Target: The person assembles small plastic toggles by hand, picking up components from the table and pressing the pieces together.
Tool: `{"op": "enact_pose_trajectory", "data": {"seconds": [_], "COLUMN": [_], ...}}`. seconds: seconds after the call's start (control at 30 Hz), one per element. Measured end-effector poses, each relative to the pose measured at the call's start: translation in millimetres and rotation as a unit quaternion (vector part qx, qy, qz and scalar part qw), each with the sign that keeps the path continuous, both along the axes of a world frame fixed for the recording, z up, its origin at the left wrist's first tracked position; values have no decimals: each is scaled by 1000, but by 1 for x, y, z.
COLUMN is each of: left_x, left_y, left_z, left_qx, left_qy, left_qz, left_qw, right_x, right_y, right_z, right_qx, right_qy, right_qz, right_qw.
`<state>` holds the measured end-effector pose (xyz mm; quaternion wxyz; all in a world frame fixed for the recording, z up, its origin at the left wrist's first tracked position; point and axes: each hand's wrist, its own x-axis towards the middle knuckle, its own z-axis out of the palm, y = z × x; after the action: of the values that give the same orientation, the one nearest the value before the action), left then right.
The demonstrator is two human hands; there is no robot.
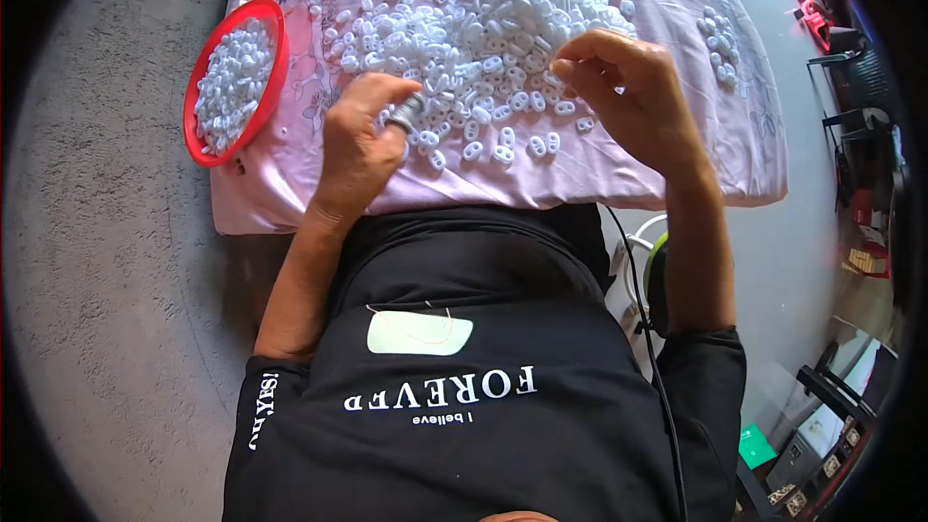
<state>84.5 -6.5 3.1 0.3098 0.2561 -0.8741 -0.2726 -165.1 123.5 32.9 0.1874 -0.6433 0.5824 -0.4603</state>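
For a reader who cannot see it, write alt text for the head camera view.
Seen from above, a person's left hand grips a small grey spool-like object while the right hand pinches something small over a heap of small white plastic pieces on a pink cloth. A red bowl at the left holds more of them.

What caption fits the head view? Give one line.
Left hand grips a small grey piece while right hand pinches over white plastic pieces on pink cloth.

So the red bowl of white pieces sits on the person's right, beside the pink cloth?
Not quite: the head view shows the red bowl of white pieces on the person's left, at the edge of the pink cloth.
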Motion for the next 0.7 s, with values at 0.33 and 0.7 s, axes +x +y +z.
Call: {"op": "enact_pose_trajectory", "data": {"seconds": [0.33,0.7], "left_x": [-33,-39], "left_y": [15,13], "left_z": [-8,-11], "left_qx": [-71,-141], "left_qy": [-92,-117], "left_qz": [-117,-124], "left_qw": [986,975], "right_x": [6,19], "right_y": [-20,-23], "right_z": [-63,-59], "right_qx": [-58,2], "right_qy": [-25,-91], "right_qz": [-168,-82], "right_qw": [984,992]}}
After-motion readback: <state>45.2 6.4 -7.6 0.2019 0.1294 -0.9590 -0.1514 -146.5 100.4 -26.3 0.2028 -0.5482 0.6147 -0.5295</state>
